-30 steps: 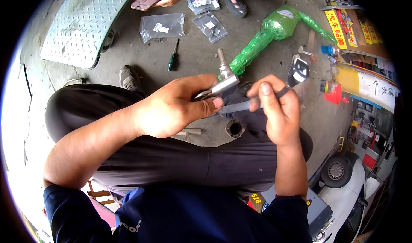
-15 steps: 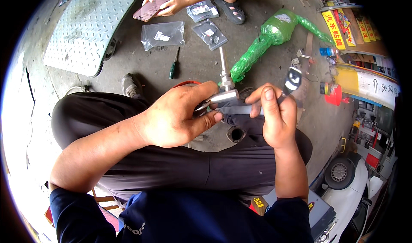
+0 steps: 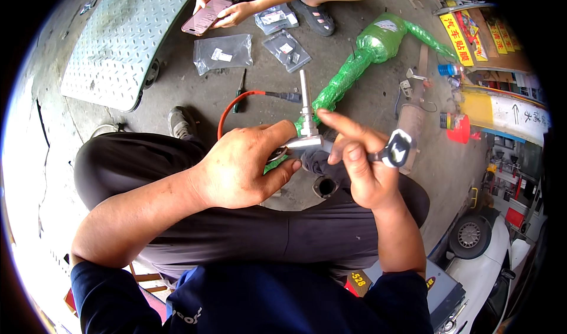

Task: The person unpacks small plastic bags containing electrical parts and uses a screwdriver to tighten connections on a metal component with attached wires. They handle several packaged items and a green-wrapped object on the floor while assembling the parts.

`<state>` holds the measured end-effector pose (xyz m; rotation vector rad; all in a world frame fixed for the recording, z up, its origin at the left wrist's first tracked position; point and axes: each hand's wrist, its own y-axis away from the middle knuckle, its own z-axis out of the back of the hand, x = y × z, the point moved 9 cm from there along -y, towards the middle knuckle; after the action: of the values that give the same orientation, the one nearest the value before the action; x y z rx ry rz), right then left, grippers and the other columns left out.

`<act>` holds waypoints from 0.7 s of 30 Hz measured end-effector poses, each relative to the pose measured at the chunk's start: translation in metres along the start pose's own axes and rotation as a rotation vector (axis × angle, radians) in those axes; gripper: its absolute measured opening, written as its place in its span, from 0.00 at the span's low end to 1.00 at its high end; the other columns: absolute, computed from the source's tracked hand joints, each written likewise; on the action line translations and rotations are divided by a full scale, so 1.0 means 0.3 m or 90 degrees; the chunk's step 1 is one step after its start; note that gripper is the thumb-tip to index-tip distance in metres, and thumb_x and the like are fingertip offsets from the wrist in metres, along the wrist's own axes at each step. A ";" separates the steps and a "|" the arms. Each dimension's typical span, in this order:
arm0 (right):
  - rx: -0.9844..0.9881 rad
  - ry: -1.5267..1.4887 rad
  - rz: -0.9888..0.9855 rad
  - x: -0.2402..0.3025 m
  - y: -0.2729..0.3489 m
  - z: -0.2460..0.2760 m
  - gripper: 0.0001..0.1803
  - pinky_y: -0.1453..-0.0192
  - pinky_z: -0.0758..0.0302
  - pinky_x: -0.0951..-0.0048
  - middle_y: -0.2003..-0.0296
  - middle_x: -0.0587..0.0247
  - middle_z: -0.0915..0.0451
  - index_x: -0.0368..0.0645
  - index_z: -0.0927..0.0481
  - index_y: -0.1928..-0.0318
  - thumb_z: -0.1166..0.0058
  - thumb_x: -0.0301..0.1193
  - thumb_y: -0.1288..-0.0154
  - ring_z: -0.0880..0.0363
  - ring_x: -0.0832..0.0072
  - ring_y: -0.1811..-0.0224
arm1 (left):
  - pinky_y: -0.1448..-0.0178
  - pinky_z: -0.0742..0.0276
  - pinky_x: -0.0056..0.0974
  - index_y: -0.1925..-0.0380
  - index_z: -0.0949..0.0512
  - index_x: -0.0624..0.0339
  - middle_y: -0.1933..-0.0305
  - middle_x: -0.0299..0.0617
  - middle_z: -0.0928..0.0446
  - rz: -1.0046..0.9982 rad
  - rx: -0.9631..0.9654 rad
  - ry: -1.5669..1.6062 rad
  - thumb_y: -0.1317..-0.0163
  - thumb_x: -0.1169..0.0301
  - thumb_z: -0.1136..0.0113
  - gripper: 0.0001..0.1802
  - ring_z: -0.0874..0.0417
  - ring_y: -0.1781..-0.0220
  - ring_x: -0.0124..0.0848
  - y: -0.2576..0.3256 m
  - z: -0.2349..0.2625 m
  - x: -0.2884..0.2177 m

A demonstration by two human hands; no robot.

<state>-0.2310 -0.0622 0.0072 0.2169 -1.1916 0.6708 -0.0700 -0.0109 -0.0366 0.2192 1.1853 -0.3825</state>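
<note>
My left hand (image 3: 239,169) is closed around a silver metal cylinder (image 3: 304,144). From the cylinder a slim metal probe with a hex nut (image 3: 308,121) points away from me. Fingers cover the rest of the piece. To its right, my right hand (image 3: 369,169) is closed, index finger stretched toward the probe, on a dark cable with a black connector (image 3: 398,149) that has a white face. The cable runs toward the left hand's piece, partly hidden behind my fingers. Beyond the left hand, an orange cable (image 3: 228,107) curves to a dark plug (image 3: 288,97).
A flanged pipe end (image 3: 334,187) lies between my legs. Beyond are a green-wrapped bulky part (image 3: 381,39), a green-handled screwdriver (image 3: 237,100) and clear plastic bags (image 3: 223,54). A person crouches ahead, holding a phone (image 3: 205,17). A metal ramp (image 3: 124,39) stands left.
My right hand has shifted slightly left and down, its index finger now stretched out. The connector has turned and dropped lower. More of the orange cable and its plug shows beyond my left hand.
</note>
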 end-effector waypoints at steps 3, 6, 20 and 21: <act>-0.003 0.030 -0.027 -0.014 0.012 -0.010 0.16 0.69 0.27 0.73 0.75 0.64 0.20 0.35 0.12 0.40 0.42 0.32 0.17 0.23 0.80 0.74 | 0.58 0.22 0.56 0.51 0.25 0.65 0.67 0.57 0.19 -0.008 -0.004 -0.005 0.30 0.70 0.31 0.15 0.15 0.61 0.60 -0.001 0.000 0.000; -0.045 0.059 -0.075 -0.050 0.019 0.022 0.15 0.68 0.25 0.71 0.74 0.62 0.18 0.34 0.12 0.41 0.40 0.30 0.19 0.20 0.77 0.74 | 0.59 0.23 0.55 0.53 0.26 0.65 0.67 0.57 0.19 0.008 0.010 -0.014 0.31 0.71 0.31 0.15 0.15 0.62 0.59 0.000 -0.006 0.007; 0.078 0.086 -0.054 -0.008 -0.005 -0.029 0.19 0.62 0.21 0.71 0.73 0.65 0.19 0.35 0.15 0.35 0.46 0.34 0.14 0.18 0.78 0.71 | 0.63 0.27 0.52 0.56 0.27 0.63 0.70 0.53 0.23 0.050 0.013 0.027 0.30 0.70 0.31 0.14 0.19 0.68 0.54 -0.006 -0.012 0.022; 0.059 0.110 -0.085 -0.037 0.004 -0.014 0.20 0.63 0.21 0.71 0.73 0.65 0.18 0.35 0.15 0.35 0.45 0.35 0.15 0.17 0.78 0.71 | 0.63 0.27 0.52 0.56 0.27 0.63 0.70 0.52 0.23 0.059 0.015 0.036 0.30 0.70 0.31 0.13 0.19 0.69 0.53 -0.007 -0.011 0.022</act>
<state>-0.2306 -0.0632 -0.0046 0.3072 -0.9722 0.6154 -0.0716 -0.0129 -0.0437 0.3062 1.2224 -0.3107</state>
